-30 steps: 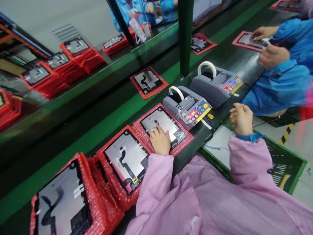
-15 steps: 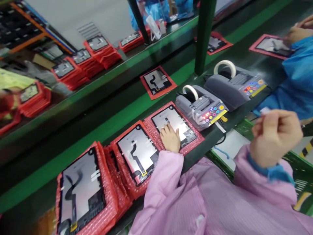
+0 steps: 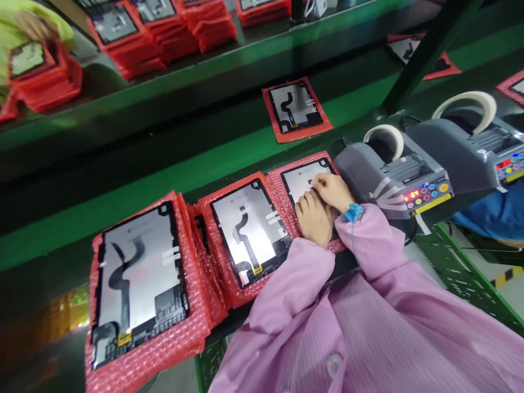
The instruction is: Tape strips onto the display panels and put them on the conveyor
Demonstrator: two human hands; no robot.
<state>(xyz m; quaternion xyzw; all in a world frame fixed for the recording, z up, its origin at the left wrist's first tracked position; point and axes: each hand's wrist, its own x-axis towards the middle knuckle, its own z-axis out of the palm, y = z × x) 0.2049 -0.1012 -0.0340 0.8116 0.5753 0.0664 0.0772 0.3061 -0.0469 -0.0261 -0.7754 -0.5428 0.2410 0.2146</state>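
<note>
A tablet display panel [image 3: 291, 185] with a silvery back lies on a red bubble-wrap bag [image 3: 276, 183], and both my hands are over its middle. My left hand [image 3: 314, 218] rests on the panel, fingers slightly bent and pressing on its surface. Just beyond it, my right hand [image 3: 334, 192] has thumb and fingertips pinched together close to a small dark connector on the panel. The small whitish piece of tape in that pinch is mostly hidden by the fingers. A blue band [image 3: 354, 212] circles my right wrist.
Left of my hands lie a second panel [image 3: 262, 240] and a stack topped by another panel [image 3: 143, 273]. A further panel [image 3: 298, 106] lies beyond. Two tape dispensers [image 3: 393, 174] stand at right. Red stacks [image 3: 139, 49] fill the shelf; a co-worker's hand [image 3: 36, 24] is upper left.
My right hand has come left from beside the dispensers, carrying a small whitish piece of tape down to the panel. My left hand stays on the panel. The view has shifted.
</note>
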